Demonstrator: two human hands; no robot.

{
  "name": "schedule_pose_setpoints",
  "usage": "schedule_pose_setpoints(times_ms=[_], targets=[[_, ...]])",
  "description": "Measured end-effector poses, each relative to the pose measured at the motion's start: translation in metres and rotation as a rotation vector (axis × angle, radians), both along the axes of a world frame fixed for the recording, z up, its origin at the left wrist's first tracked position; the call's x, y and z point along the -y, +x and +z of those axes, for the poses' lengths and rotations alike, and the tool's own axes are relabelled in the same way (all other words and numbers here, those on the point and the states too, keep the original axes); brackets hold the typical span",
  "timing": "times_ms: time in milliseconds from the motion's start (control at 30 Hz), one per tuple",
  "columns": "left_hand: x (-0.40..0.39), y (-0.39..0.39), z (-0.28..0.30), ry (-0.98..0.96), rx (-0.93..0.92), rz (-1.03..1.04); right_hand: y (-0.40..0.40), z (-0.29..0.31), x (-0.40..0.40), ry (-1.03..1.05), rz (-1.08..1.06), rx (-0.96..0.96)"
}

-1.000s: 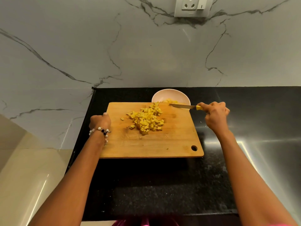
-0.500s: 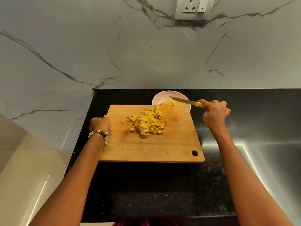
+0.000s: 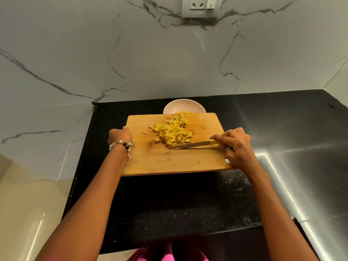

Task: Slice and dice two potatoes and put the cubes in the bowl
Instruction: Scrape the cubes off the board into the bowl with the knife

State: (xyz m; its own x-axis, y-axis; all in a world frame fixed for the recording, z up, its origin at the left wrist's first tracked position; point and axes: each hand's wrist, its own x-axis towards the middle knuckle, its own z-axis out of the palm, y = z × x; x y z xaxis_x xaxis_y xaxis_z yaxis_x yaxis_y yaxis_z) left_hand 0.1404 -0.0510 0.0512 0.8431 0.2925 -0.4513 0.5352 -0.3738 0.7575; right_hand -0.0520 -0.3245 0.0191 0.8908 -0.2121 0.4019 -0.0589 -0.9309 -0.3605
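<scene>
Potato cubes (image 3: 172, 131) sit in a loose heap on the far half of the cutting board (image 3: 175, 159), the heap trailing up to the board's far edge. Bowl (image 3: 183, 107) stands just behind that far edge, touching or nearly touching it; a few cubes show at its near rim, partly hidden by the board. Knife (image 3: 192, 144) lies low over the board, long axis running left-right, tip at the near side of the heap, blade between the heap and the person. Right hand (image 3: 236, 146) grips the yellow knife handle, index finger stretched along it. Left hand (image 3: 120, 134) curls round the board's left edge, holding it; beaded bracelet (image 3: 122, 145) on that wrist. Board rests on the dark table (image 3: 169, 204).

Judgement: dicing looks done, transfer to bowl under way. Key relation: heap lies away from the blade, bowl straight beyond the heap, so the next move calls for a push away from the body. Right hand nearer the heap. Risk: cubes spilling past the bowl's sides.
</scene>
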Motion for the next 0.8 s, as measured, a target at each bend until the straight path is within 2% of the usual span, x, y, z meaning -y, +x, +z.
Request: schedule_pose_setpoints(times_ms=[200, 433, 800], targets=[[-0.003, 0.000, 0.000, 0.019, 0.016, -0.031, 0.012, -0.001, 0.008, -0.068, -0.089, -0.014], [-0.009, 0.006, 0.001, 0.046, 0.022, -0.038, 0.037, -0.012, 0.022, -0.062, -0.171, 0.006], [0.006, 0.013, 0.001, 0.007, 0.036, -0.059, 0.068, -0.006, 0.036, -0.040, -0.235, -0.075]])
